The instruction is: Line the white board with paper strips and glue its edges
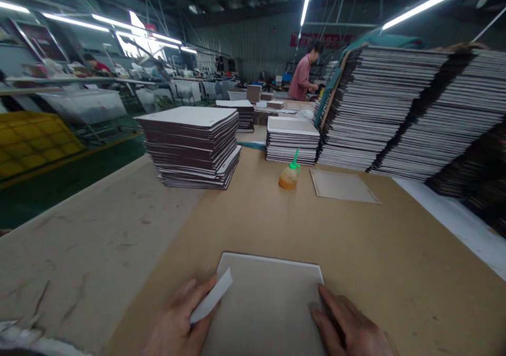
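A flat grey board with a white border along its far edge lies before me at the bottom of the head view. My left hand is closed on a thin white strip, pinched between thumb and fingers. That hand also rests against the board's left edge. On the opposite side, my right hand grips the board's right edge, thumb over the top face and fingers along the side. The board's near end runs out of the picture.
Brown paper covers the table. Beyond the board stand a squeeze bottle with a green nozzle, a thin panel, a left board stack, a lower stack and tall stacks. A person stands farther back.
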Motion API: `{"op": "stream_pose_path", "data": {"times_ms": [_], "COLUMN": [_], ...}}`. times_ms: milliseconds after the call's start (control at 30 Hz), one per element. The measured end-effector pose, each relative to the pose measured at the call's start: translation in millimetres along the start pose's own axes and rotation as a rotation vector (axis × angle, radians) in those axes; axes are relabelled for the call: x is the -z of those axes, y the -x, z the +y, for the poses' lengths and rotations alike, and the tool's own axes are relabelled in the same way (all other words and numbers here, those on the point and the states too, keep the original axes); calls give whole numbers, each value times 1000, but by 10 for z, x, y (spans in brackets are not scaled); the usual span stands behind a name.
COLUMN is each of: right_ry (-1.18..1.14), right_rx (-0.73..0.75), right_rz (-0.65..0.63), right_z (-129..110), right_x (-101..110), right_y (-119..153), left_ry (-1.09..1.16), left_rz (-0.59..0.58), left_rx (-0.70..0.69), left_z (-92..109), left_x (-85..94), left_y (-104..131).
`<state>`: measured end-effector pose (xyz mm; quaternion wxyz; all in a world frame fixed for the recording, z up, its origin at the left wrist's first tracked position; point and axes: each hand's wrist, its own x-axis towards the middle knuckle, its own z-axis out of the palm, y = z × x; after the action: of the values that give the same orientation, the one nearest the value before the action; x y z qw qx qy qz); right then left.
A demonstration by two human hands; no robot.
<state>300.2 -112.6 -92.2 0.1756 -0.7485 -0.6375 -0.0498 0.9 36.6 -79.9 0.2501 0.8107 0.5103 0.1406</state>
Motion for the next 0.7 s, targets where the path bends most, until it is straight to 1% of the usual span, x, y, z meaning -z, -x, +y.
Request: {"op": "stream_pose_path", "data": {"times_ms": [67, 133, 200, 267, 300, 367, 400, 500, 567, 633, 700], "right_ry": [67, 130, 182, 212, 227, 253, 269, 310, 322, 334, 346], "right_rx": [37, 14, 23, 99, 138, 197, 201, 191, 192, 199, 188], "right_rz": [-21, -20, -37, -36, -23, 28, 52, 102, 75, 29, 18], "right_z": [9, -47, -165, -314, -389, -518, -568, -658, -684, -690, -668], "right_x": [73, 145, 189, 188, 172, 126, 106, 91, 109, 103, 51], "right_y": [-23, -49, -72, -88, -94, -105, -110, -132, -147, -151, -136], "left_ry": [46, 73, 83, 68, 53, -1, -48, -241, -313, -298, -266], "left_rz": [13, 51, 86, 101, 83, -4, -62, -248, -315, -369, -414], "left_rx": [-10, 10, 42, 47, 21, -51, -75, -116, -186, -292, -350], "left_z": [79, 142, 178, 196, 209, 268, 320, 578, 793, 977, 1082], "left_x": [33, 59, 72, 82, 90, 112, 126, 164, 165, 139, 90], "left_y": [-22, -37, -41, -35, -29, -6, 12, 95, 166, 226, 253]}}
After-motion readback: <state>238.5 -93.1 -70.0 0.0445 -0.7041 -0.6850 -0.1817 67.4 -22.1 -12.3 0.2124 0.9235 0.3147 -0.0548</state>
